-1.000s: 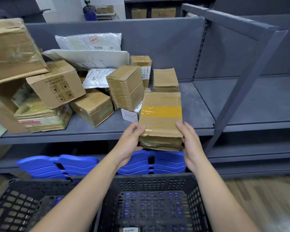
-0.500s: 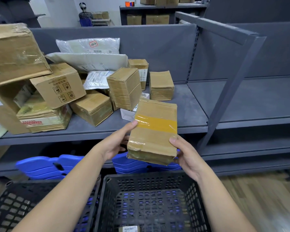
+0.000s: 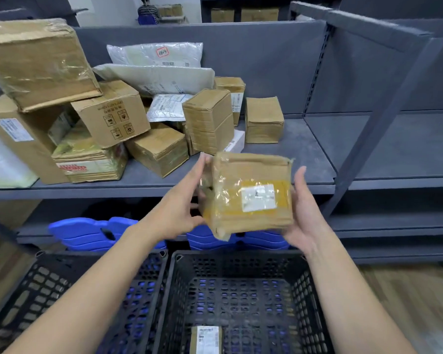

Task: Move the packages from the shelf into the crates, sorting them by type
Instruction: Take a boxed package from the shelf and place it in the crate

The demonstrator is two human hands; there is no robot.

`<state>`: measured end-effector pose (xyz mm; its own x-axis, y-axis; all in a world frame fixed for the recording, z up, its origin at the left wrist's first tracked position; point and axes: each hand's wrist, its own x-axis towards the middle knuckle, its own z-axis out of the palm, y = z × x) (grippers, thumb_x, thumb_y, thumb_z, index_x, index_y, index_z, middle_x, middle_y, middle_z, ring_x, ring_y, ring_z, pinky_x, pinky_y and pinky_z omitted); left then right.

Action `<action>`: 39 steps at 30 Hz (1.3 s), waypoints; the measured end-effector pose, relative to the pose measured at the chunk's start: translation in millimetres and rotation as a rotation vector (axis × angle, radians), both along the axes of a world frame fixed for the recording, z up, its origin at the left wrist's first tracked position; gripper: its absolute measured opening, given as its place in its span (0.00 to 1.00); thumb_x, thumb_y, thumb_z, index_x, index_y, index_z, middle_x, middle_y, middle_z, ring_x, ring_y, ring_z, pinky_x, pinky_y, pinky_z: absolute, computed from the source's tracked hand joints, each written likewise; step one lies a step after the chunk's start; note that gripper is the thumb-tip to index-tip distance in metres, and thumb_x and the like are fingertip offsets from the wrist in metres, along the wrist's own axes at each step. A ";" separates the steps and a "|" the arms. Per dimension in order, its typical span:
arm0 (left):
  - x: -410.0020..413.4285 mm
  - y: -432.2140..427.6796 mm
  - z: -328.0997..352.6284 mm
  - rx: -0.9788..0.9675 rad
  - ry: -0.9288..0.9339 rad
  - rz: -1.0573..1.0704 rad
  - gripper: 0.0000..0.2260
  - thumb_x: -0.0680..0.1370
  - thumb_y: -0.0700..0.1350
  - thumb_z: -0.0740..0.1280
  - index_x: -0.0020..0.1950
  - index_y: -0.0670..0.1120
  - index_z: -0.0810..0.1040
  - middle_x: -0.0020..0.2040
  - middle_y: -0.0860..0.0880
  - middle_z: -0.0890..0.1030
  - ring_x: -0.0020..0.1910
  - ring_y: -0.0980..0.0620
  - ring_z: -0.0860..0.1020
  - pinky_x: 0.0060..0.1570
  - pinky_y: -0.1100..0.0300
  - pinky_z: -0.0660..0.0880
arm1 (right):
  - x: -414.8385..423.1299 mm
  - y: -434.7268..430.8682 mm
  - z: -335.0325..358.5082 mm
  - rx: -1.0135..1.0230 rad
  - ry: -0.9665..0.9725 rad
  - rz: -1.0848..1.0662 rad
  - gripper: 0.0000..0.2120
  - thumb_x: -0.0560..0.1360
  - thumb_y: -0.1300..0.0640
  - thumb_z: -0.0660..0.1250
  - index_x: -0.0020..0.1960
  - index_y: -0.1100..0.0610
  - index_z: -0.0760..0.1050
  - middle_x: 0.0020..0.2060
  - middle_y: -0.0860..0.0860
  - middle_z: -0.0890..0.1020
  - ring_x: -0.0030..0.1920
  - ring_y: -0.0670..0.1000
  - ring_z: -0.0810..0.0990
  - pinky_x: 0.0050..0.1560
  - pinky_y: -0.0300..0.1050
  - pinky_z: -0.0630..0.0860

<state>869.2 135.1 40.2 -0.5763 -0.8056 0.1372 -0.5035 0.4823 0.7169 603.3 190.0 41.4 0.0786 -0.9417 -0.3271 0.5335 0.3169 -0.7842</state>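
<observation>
Holding a brown taped package (image 3: 248, 192) between both hands, the person has it in the air in front of the shelf (image 3: 279, 159) edge and above the far rim of the right crate (image 3: 237, 254). The package is tilted, and its broad face with a yellow tape band and a white label (image 3: 258, 198) is turned toward the camera.

The left hand (image 3: 182, 200) comes in from the lower left with the forearm stretched forward over the gap between the two crates. Its forefinger runs up along the package's upper left corner, and the other fingers and thumb look bent against the left face, gripping it, though the hand is blurred. The right hand (image 3: 302, 213) reaches up from the lower right with its palm turned inward against the package's right side and lower right corner. Its fingers point upward, nearly straight, supporting the package rather than curling round it. Its thumb is hidden.

The black, perforated right crate holds one small labelled parcel (image 3: 205, 339) against its near wall. The left crate (image 3: 49, 290) stands just beside it, its contents out of view. On the shelf, to the left of the hands, lies a heap of cardboard boxes (image 3: 113, 116) and white plastic mailers (image 3: 159, 77); one small box (image 3: 264, 120) stands a little apart at the right of the heap. Blue plastic pieces (image 3: 92, 231) lie on the lower shelf behind the crates.
</observation>
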 end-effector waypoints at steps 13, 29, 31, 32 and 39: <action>13.2 16.1 -43.9 0.360 0.493 0.487 0.25 0.84 0.36 0.65 0.80 0.53 0.69 0.80 0.49 0.70 0.70 0.50 0.77 0.61 0.52 0.80 | 26.4 -3.5 -24.1 -0.077 -0.014 0.027 0.31 0.70 0.54 0.73 0.73 0.51 0.75 0.62 0.56 0.85 0.56 0.58 0.86 0.56 0.55 0.81; 3.9 31.9 -29.4 0.875 0.523 0.246 0.30 0.67 0.66 0.72 0.68 0.60 0.79 0.65 0.51 0.85 0.65 0.41 0.81 0.68 0.34 0.74 | 39.4 -12.6 -49.8 -0.226 0.257 -0.026 0.41 0.69 0.52 0.79 0.79 0.49 0.67 0.71 0.50 0.79 0.66 0.55 0.82 0.68 0.62 0.77; 5.1 30.9 -30.5 0.867 0.537 0.251 0.31 0.68 0.66 0.72 0.70 0.59 0.78 0.65 0.50 0.84 0.68 0.38 0.79 0.69 0.33 0.73 | 39.8 -16.0 -52.3 -0.221 0.261 -0.040 0.39 0.68 0.50 0.78 0.78 0.49 0.70 0.71 0.51 0.79 0.67 0.56 0.82 0.67 0.62 0.78; 5.3 30.7 -31.0 0.863 0.543 0.251 0.31 0.68 0.66 0.72 0.70 0.59 0.78 0.66 0.50 0.84 0.68 0.37 0.78 0.69 0.32 0.72 | 40.1 -16.8 -52.0 -0.217 0.263 -0.047 0.38 0.69 0.49 0.78 0.77 0.49 0.71 0.70 0.51 0.80 0.67 0.55 0.82 0.66 0.61 0.79; 20.8 28.6 -34.5 0.879 0.508 0.173 0.32 0.71 0.57 0.72 0.74 0.50 0.76 0.69 0.46 0.82 0.69 0.42 0.79 0.70 0.43 0.72 | 16.7 -29.1 -40.3 -0.085 0.374 -0.021 0.34 0.65 0.32 0.72 0.68 0.44 0.79 0.58 0.50 0.85 0.54 0.53 0.81 0.50 0.51 0.75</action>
<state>890.1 163.7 5.7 -0.4814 -0.8054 -0.3458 -0.0554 -0.3657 0.9291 620.1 160.9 1.1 -0.0514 -0.9667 -0.2506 0.2110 0.2347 -0.9489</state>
